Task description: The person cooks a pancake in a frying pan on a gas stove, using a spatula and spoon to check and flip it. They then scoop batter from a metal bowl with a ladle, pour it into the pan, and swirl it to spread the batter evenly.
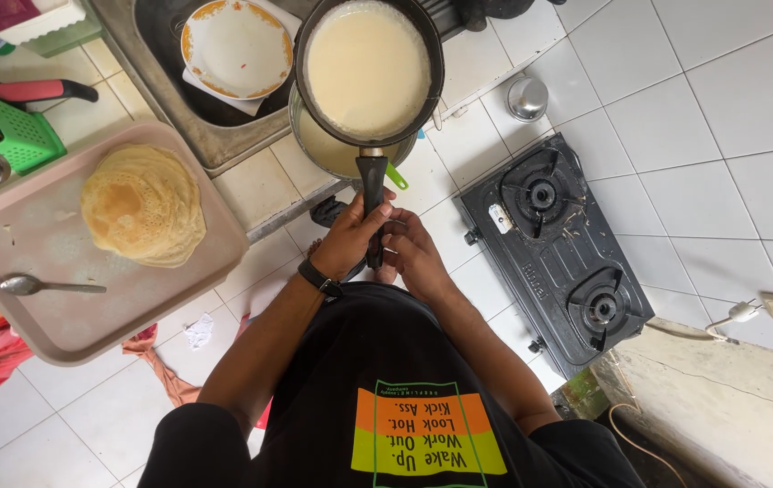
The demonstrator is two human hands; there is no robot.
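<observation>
Overhead, both hands on black pan handle [373,194]: left hand [350,237] fingers wrapped tight round it, right hand [413,253] fingers curled at lower end. Frying pan [368,68], coated in pale batter, at 12 o'clock above batter pot [332,149]. Pancake stack [144,206] on tray [70,316] at 9 o'clock. Two-burner stove [553,244] at 3 o'clock.

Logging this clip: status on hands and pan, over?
Left hand and right hand both grip the black frying pan by its handle. Pale batter coats it. Steel batter pot directly beneath; black two-burner stove unoccupied.
</observation>
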